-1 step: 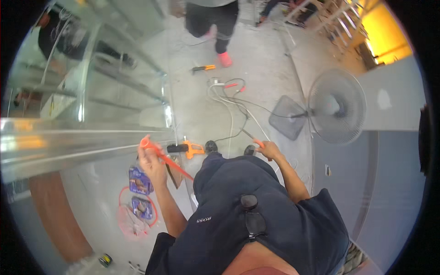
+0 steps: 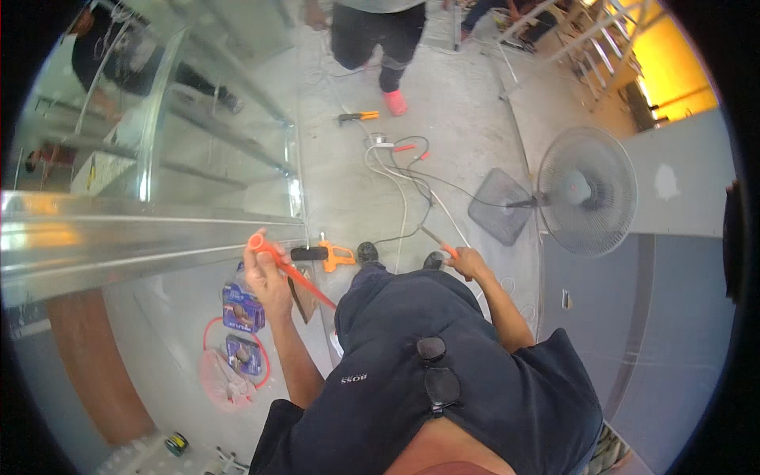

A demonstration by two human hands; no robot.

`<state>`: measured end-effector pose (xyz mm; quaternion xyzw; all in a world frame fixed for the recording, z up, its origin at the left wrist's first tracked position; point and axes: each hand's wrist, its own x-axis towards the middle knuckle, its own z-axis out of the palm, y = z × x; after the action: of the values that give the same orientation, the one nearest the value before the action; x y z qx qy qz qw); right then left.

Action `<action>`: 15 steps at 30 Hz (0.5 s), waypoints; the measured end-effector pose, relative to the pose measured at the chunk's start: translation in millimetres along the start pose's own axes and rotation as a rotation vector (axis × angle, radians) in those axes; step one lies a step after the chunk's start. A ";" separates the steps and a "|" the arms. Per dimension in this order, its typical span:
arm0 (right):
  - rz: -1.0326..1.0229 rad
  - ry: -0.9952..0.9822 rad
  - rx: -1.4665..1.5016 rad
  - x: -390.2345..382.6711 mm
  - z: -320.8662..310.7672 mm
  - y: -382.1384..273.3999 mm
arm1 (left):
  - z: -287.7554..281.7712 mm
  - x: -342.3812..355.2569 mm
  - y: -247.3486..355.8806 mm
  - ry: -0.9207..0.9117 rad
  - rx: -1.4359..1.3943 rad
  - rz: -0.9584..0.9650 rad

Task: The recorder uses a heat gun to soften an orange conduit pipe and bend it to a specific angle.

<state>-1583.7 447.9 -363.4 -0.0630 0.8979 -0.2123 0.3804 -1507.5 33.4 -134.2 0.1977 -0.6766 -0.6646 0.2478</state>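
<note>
My left hand (image 2: 267,281) grips an orange tube (image 2: 309,289) near its upper, open end; the tube slants down toward my belly. In my right hand (image 2: 467,261) is an orange-handled tool (image 2: 448,248) with a thin grey shaft pointing forward, too small to identify. An orange-and-black tool (image 2: 336,256) lies by my feet, just beyond my left hand, with a flat brown piece (image 2: 305,297) below it. Beside my left forearm are purple packages (image 2: 241,313), a red hose loop (image 2: 267,360) and a pink plastic bag (image 2: 226,380).
A metal rail (image 2: 134,233) and framework run along my left. A standing fan (image 2: 586,190) is at my right. Cables (image 2: 404,186) and pliers (image 2: 356,116) lie ahead. A co-worker in pink shoes (image 2: 380,36) stands ahead; others are behind the framework and near ladders (image 2: 602,51).
The view has shifted slightly, and the co-worker ahead appears a little to the right. Both my hands keep their holds, with very little movement.
</note>
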 end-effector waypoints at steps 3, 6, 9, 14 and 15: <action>0.193 -0.190 -0.024 5.3 8.0 -40.2 | -34.5 7.5 -13.7 -0.035 -0.019 0.038; 0.080 -0.176 -0.116 16.3 26.4 -65.8 | -60.2 18.4 -23.6 -0.027 -0.111 0.013; -0.018 -0.117 -0.245 34.0 51.3 -79.0 | -81.9 28.4 -30.6 -0.048 -0.115 0.010; -0.103 -0.264 -0.336 69.3 69.0 -124.7 | -107.1 37.1 -32.0 -0.032 -0.033 -0.067; -0.099 -0.284 -0.410 79.2 77.7 -133.4 | -111.1 39.9 -39.2 -0.014 -0.027 -0.069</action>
<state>-1590.6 279.9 -406.4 -0.2121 0.8556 -0.0330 0.4710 -1475.3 -81.0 -171.1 0.2131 -0.6621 -0.6832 0.2225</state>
